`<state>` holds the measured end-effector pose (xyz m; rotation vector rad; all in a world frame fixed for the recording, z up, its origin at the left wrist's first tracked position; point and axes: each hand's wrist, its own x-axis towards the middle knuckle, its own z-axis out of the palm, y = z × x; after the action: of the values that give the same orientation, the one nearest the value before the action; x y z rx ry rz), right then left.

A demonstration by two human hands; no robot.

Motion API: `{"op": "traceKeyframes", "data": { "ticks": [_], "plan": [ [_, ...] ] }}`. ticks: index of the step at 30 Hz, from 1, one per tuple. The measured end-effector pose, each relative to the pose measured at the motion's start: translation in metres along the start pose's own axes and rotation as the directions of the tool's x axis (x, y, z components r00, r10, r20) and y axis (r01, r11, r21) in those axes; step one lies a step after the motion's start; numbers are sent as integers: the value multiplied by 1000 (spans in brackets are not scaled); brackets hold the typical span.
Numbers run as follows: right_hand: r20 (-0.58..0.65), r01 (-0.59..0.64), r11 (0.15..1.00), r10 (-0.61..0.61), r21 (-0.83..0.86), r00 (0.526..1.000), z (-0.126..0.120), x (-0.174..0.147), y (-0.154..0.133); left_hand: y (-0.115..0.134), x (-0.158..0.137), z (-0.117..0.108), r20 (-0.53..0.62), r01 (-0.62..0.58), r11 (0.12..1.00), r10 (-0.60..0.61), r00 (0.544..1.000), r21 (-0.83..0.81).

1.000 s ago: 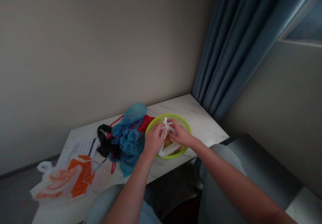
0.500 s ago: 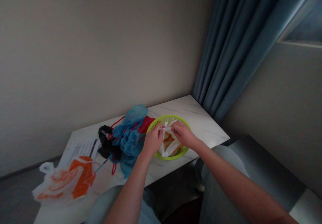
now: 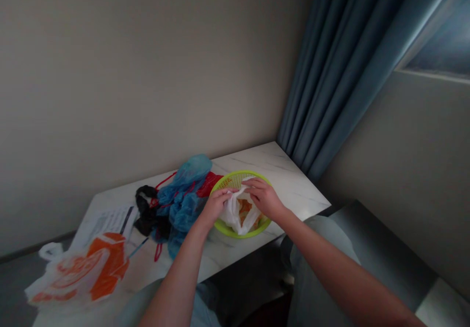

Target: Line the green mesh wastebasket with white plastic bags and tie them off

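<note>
A white plastic bag with orange print (image 3: 230,215) sits inside a lime-green plastic basket (image 3: 235,235), its upper edge bunched. My left hand (image 3: 213,207) pinches the bag's edge on the left side, thumb and fingers together. On the other side, my right hand (image 3: 267,198) has its fingers bent over the bag's upper edge and grips it. Whatever else lies under the bag in the basket is hidden.
Left of the basket lie crumpled blue plastic bags (image 3: 186,209), a red bag (image 3: 210,184) and a black bag (image 3: 147,212). A printed sheet (image 3: 103,226) and a white-orange bag (image 3: 84,273) cover the left part of the marbled table (image 3: 290,182). A blue curtain (image 3: 330,87) hangs beyond.
My hands have moved slightly apart, and the bag's top is spread wider between them. My right hand's fingers are more stretched. The whole view has shifted a little.
</note>
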<state>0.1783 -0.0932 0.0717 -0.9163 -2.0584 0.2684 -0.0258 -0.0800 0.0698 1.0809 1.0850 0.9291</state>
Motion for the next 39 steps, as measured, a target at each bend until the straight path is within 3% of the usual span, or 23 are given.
{"op": "traceKeyframes", "data": {
  "ticks": [6, 12, 21, 30, 35, 39],
  "plan": [
    [96, -54, 999, 54, -2, 994, -6, 1, -14, 1, -2, 4, -97, 52, 979, -73, 993, -199],
    [106, -90, 995, 84, 50, 991, -4, 0, -10, 5, -5, 5, -43, 79, 968, -92, 995, -236],
    [101, -101, 995, 101, -5, 990, -10, 3, -15, 5, -2, 2, 29, 85, 976, -81, 996, -201],
    [1, -143, 989, 143, 50, 990, -22, 1, -20, 7, 3, -24, -281, -43, 983, -9, 960, -178],
    [-84, -190, 975, 200, 110, 976, -31, 0, -27, 13, 5, -45, -496, -142, 963, 10, 868, -229],
    [-129, -230, 951, 260, 205, 957, -36, 2, -26, 14, 6, -54, -578, -146, 962, -15, 816, -232]
  ]
}}
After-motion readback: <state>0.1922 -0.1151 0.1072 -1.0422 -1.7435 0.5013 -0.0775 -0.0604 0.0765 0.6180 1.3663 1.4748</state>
